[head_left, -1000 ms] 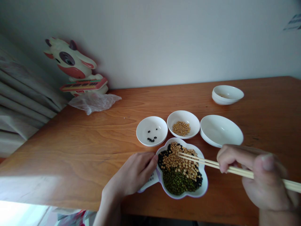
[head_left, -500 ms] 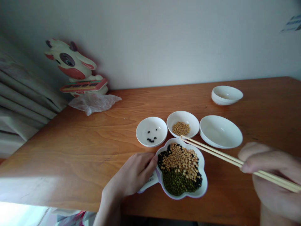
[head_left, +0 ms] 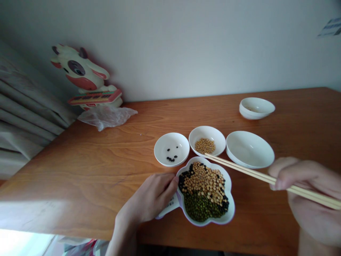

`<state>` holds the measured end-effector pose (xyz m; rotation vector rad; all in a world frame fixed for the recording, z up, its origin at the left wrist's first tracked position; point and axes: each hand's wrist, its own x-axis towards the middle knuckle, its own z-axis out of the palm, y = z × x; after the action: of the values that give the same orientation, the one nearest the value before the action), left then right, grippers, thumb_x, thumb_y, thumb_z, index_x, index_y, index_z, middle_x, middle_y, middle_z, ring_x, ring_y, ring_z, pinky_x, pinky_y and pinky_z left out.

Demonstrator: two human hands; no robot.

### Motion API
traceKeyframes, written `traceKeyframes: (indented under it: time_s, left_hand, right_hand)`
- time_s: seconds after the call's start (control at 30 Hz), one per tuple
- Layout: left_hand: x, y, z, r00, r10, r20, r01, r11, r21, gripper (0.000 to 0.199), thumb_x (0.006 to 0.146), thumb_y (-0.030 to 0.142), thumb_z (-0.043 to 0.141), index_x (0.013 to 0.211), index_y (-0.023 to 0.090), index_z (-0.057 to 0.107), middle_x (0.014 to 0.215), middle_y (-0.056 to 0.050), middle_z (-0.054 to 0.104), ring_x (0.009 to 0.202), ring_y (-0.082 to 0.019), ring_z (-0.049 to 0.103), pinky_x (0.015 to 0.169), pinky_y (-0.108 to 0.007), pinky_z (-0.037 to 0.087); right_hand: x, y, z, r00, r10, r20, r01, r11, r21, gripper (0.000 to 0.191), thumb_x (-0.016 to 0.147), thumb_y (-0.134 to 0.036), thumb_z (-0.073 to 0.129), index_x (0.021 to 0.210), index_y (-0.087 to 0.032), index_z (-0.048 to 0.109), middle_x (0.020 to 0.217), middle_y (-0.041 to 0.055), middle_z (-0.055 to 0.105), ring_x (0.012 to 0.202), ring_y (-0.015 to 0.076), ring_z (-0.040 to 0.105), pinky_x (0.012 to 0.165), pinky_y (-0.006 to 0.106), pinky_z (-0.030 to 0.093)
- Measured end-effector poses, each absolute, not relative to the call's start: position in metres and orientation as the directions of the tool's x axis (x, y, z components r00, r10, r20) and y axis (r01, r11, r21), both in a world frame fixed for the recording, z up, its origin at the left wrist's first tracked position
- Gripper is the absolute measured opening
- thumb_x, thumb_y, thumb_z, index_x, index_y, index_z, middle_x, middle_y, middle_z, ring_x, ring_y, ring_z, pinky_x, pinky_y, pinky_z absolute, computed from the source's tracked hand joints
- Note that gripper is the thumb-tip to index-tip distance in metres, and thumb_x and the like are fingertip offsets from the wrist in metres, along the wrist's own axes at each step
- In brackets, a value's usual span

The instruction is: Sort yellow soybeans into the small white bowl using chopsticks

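Note:
My left hand [head_left: 153, 195] is closed around the handle side of a white, lilac-rimmed scalloped dish [head_left: 231, 213]. Yellow soybeans [head_left: 204, 177], green mung beans [head_left: 202, 208] and black beans [head_left: 183, 181] lie in it in patches. At the right, my right hand [head_left: 306, 192] grips a pair of wooden chopsticks [head_left: 245, 170]. Their tips reach the near rim of the middle white bowl [head_left: 195, 133], which contains a pile of soybeans [head_left: 205, 145]; no bean shows between them. Several black beans [head_left: 170, 159] rest in the left white bowl [head_left: 161, 145].
A third white bowl [head_left: 249, 147] stands to the right of the middle one, with a bare inside. Farther back is another white bowl [head_left: 255, 108] with a little something in it. A cow-shaped toy keyboard [head_left: 85, 78] and a crumpled plastic bag [head_left: 109, 117] sit back left by the wall.
My right hand has risen slightly, and the chopsticks lie a little flatter with their tips closer together. My left hand and the dish have stayed put.

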<state>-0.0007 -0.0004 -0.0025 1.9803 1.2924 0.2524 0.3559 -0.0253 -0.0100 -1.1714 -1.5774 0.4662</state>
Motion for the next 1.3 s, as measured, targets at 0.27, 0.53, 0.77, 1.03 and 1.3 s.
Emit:
traceKeyframes:
  time_s: [0.27,0.53,0.77,1.03,1.3]
  left_hand:
    - [0.0,0.0,-0.003,0.46,0.858,-0.23,0.716,-0.206,0.667,0.05,0.115,0.051,0.03,0.087,0.022,0.06,0.083,0.0,0.067,0.078,-0.018,0.063,0.076,-0.032,0.038]
    - [0.0,0.0,-0.001,0.47,0.851,-0.236,0.708,-0.203,0.676,0.05,0.115,0.051,0.03,0.091,0.022,0.063,0.087,-0.001,0.07,0.079,-0.018,0.064,0.076,-0.032,0.039]
    - [0.0,0.0,-0.002,0.465,0.854,-0.235,0.717,-0.206,0.666,0.051,0.115,0.051,0.029,0.088,0.022,0.062,0.085,-0.001,0.069,0.078,-0.018,0.063,0.077,-0.032,0.04]
    - [0.0,0.0,-0.001,0.461,0.856,-0.236,0.718,-0.203,0.666,0.05,0.115,0.05,0.029,0.088,0.022,0.061,0.085,-0.001,0.069,0.078,-0.018,0.063,0.076,-0.032,0.04]
    - [0.0,0.001,-0.001,0.472,0.851,-0.231,0.699,-0.202,0.686,0.049,0.115,0.049,0.03,0.084,0.021,0.057,0.082,-0.002,0.068,0.075,-0.018,0.062,0.076,-0.032,0.04]
  right_hand:
    - [0.32,-0.016,0.01,-0.216,0.926,0.308,0.37,0.37,-0.852,0.088,0.091,-0.086,0.003,0.067,-0.024,0.061,0.063,0.0028,0.06,0.056,0.0203,0.055,0.051,0.035,0.041]
    - [0.325,-0.02,0.007,-0.277,0.946,0.167,0.346,0.26,-0.901,0.082,0.095,-0.082,0.007,0.074,-0.026,0.062,0.068,0.0026,0.057,0.065,0.0203,0.052,0.063,0.035,0.039]
    - [0.325,-0.021,0.005,-0.259,0.951,0.171,0.332,0.254,-0.908,0.081,0.095,-0.083,0.007,0.073,-0.026,0.062,0.068,0.0022,0.057,0.066,0.0196,0.051,0.063,0.035,0.037]
    - [0.325,-0.019,0.008,-0.303,0.942,0.142,0.329,0.243,-0.912,0.089,0.084,-0.092,0.0,0.074,-0.026,0.06,0.068,0.0033,0.056,0.062,0.0211,0.049,0.058,0.036,0.036]
    - [0.325,-0.019,0.007,-0.295,0.943,0.153,0.385,0.264,-0.884,0.091,0.089,-0.087,-0.005,0.072,-0.026,0.061,0.067,0.0036,0.059,0.061,0.0212,0.053,0.058,0.038,0.04]
